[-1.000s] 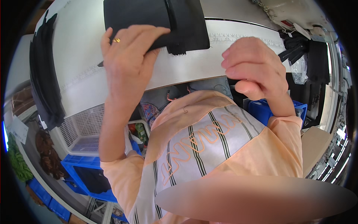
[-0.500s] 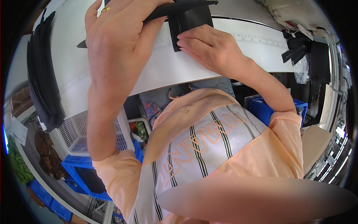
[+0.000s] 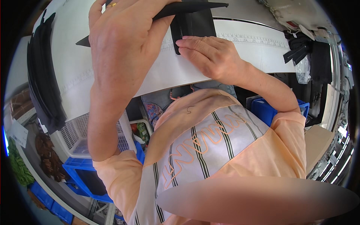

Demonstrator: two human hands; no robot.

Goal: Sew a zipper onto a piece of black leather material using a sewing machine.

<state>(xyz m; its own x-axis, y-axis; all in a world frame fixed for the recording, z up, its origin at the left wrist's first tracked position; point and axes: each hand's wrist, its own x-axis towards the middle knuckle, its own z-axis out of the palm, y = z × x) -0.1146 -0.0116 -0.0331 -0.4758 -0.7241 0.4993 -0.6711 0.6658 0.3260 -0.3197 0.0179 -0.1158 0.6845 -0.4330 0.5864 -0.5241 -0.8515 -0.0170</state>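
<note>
Change, right hand: a second ago the right hand point(image 3: 215, 56) hung in the air off the work; it now has its fingertips on the near end of the zipper strip point(image 3: 181, 30).
Change, black panel: lay mostly flat then; the near edge of the black panel point(image 3: 189, 8) is now raised off the tabletop point(image 3: 168, 73).
Last half second: small shift only; strip end and right fingertips sit slightly nearer the body.
Meaning: both hands now engage the piece, one lifting, one steadying the strip (judgement).
Left hand: the left hand point(image 3: 125, 41) is closed on the raised panel, thumb on the near side; some fingers cut off by the upper frame edge.
Right hand grip: thumb and fingers together in a pinch at the strip's end.
Piece location: far side of the tabletop, ahead of the body, strip crossing the printed ruler point(image 3: 243, 39).
Strip axis: lengthwise, far to near, slightly slanted; free end toward the person.
Panel axis: seen nearly edge-on, running left to right; pointed corner to the right, another corner showing left of the left hand.
Nearby: dark strips point(image 3: 43, 75) draped at the left end.
</note>
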